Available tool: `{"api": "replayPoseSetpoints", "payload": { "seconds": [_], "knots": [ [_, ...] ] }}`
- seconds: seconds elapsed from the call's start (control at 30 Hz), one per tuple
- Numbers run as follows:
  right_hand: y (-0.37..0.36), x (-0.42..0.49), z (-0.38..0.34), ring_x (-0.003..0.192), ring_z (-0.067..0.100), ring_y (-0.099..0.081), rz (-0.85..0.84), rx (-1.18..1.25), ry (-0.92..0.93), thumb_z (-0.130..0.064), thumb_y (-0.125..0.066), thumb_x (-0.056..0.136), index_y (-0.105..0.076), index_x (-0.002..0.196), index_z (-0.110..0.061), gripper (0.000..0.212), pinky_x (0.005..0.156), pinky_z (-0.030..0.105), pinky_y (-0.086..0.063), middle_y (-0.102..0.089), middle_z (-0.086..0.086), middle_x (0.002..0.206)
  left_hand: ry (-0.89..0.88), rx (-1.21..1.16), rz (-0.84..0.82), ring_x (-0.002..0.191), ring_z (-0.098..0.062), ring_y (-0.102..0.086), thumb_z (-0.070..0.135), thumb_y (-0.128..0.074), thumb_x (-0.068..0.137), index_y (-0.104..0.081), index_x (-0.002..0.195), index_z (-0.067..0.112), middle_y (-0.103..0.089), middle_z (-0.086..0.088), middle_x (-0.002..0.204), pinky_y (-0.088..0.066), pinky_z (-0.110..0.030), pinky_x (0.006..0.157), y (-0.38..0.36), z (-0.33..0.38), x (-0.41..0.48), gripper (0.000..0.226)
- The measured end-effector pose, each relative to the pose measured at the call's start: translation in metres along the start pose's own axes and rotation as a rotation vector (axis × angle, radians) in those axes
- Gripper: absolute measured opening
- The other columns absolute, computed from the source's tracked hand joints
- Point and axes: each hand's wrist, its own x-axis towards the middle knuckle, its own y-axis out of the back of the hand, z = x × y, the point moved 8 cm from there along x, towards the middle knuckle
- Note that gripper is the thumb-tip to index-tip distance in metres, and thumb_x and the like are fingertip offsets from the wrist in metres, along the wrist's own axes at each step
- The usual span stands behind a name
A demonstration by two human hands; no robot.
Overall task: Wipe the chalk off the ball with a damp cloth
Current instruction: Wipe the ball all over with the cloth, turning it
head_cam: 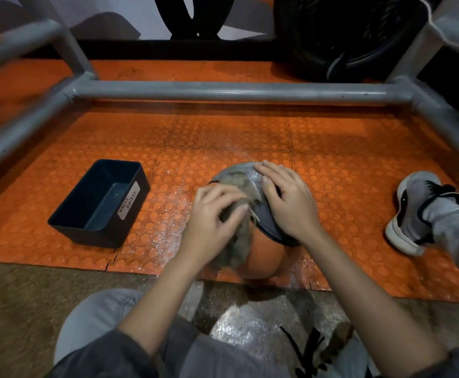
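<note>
A black waste basket (86, 236) sits at the left on the orange studded floor mat (332, 159). White dust (165, 230) speckles the mat between it and the ball. The left hand (212, 222) has its grip closed round a grey cloth (236, 246), fingers curled over it and pressing it onto the ball's left side. The ball (263, 255), orange with a grey patterned panel, rests on the mat's near edge. The right hand (288, 203) lies on top of it, its grip open and fingers straight. 1 grey shoe (413, 214) stands at the far right.
</note>
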Motion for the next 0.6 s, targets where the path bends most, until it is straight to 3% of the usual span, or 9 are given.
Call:
{"api": "replayPoseSetpoints", "payload": {
  "seconds": [0.2, 0.3, 0.4, 0.5, 0.6],
  "knots": [
    [0.000, -0.008, -0.006, 0.138, 0.014, -0.030, 0.019, -0.060, -0.016, -0.044, -0.028, 0.091, -0.052, 0.133, -0.035, 0.049, 0.111, 0.036, -0.019, -0.044, -0.014, 0.144, 0.502, -0.175, 0.078, 0.112, -0.017, -0.049, 0.016, -0.060, 0.091, -0.063, 0.093, 0.021, -0.050, -0.001, 0.110, -0.029, -0.007, 0.088, 0.000, -0.071, 0.034, 0.006],
    [0.001, -0.006, -0.001, 0.137, 0.014, -0.033, 0.037, -0.053, -0.014, -0.042, -0.027, 0.092, -0.052, 0.133, -0.034, 0.048, 0.112, 0.038, -0.023, -0.046, -0.012, 0.143, 0.369, -0.097, 0.075, 0.111, -0.015, -0.050, 0.030, -0.059, 0.087, -0.064, 0.092, 0.024, -0.050, 0.003, 0.112, -0.032, -0.021, 0.096, -0.001, -0.046, 0.024, 0.009],
    [0.002, -0.002, 0.004, 0.135, 0.015, -0.037, 0.037, -0.007, 0.002, -0.045, -0.026, 0.093, -0.055, 0.131, -0.034, 0.049, 0.112, 0.041, -0.027, -0.049, -0.011, 0.140, 0.078, 0.091, 0.004, 0.108, -0.022, -0.052, 0.037, -0.053, 0.086, -0.067, 0.096, 0.021, -0.058, 0.002, 0.116, -0.037, -0.036, 0.089, -0.010, -0.002, 0.001, 0.024],
    [0.001, -0.003, 0.005, 0.136, 0.014, -0.035, 0.016, 0.022, 0.019, -0.047, -0.026, 0.092, -0.055, 0.130, -0.037, 0.048, 0.112, 0.042, -0.027, -0.048, -0.014, 0.140, -0.016, 0.145, -0.038, 0.105, -0.019, -0.051, 0.039, -0.051, 0.087, -0.069, 0.099, 0.020, -0.060, 0.007, 0.114, -0.036, -0.035, 0.086, -0.010, 0.007, -0.002, 0.029],
    [0.000, -0.008, -0.004, 0.134, 0.015, -0.037, 0.044, 0.012, 0.041, -0.049, -0.028, 0.091, -0.057, 0.128, -0.035, 0.049, 0.112, 0.040, -0.027, -0.050, -0.013, 0.139, 0.151, -0.022, -0.018, 0.101, -0.012, -0.051, 0.032, -0.057, 0.088, -0.069, 0.100, 0.017, -0.058, 0.010, 0.105, -0.034, -0.017, 0.090, 0.001, -0.027, 0.019, 0.023]
  ]
}}
